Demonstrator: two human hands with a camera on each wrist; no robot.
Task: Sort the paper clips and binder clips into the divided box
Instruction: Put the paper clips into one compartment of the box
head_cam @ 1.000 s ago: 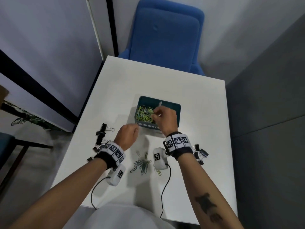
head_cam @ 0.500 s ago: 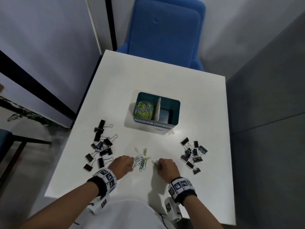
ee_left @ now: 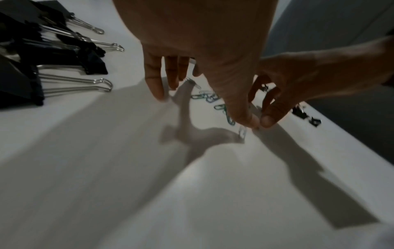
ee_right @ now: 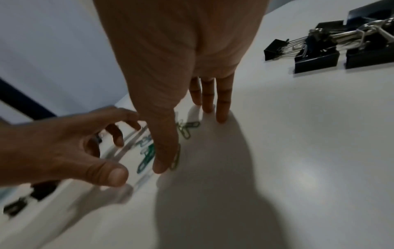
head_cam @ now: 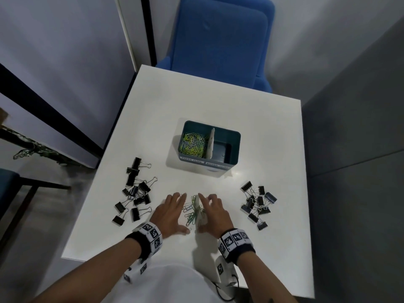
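A teal divided box [head_cam: 234,136] stands mid-table; its left compartment holds many yellow-green paper clips [head_cam: 192,144], and the right compartment [head_cam: 222,149] looks bare. A small heap of loose green paper clips [head_cam: 193,212] lies near the front edge. My left hand [head_cam: 171,213] and right hand [head_cam: 214,212] rest open on either side of the heap, fingertips on the table and thumbs nearly meeting behind it. The wrist views show the same heap [ee_left: 213,99] [ee_right: 147,156] between both hands. Black binder clips lie in a left pile [head_cam: 135,191] and a right pile [head_cam: 256,204].
The white table [head_cam: 218,101] has a blue chair [head_cam: 218,40] at its far edge and grey walls on both sides. The binder clip piles [ee_left: 64,59] [ee_right: 319,48] lie just outside each hand. The box carries white labels on its front wall.
A second ago my right hand was over the box's left compartment. Both hands then came back to the loose paper clips and now spread open around the heap.
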